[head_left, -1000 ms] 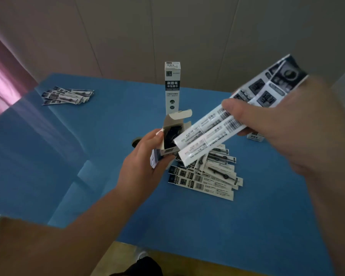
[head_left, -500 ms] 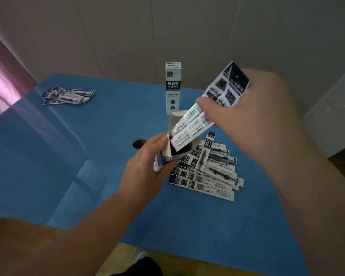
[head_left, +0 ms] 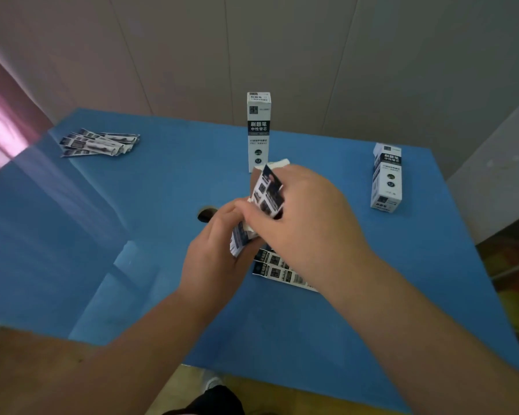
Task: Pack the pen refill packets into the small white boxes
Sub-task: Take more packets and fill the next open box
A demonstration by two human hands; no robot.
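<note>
Left hand is gripping the open box mid-table, fingers curled round its body, mouth tilted up toward far/right. Right hand is pinching the refill packets by their printed top end and feeding them into the box mouth; most of their length is hidden behind both hands, so can't tell how deep they're sitting. Box flap is sticking up just past the packets. Loose pile of packets is lying on the blue table just near of the hands, partly under the right wrist. Two closed boxes are standing upright: one far centre, one far right. Another small packet stack is sitting far left. Risks, imo: packets are going in as a bunch at an angle, so an edge could be catching the box rim or flap and buckling; box is thin card, so too much squeeze from the left hand could be narrowing the mouth and jamming them. Right forearm is hanging over the loose pile, so pulling back could be sweeping packets toward the near edge.
</note>
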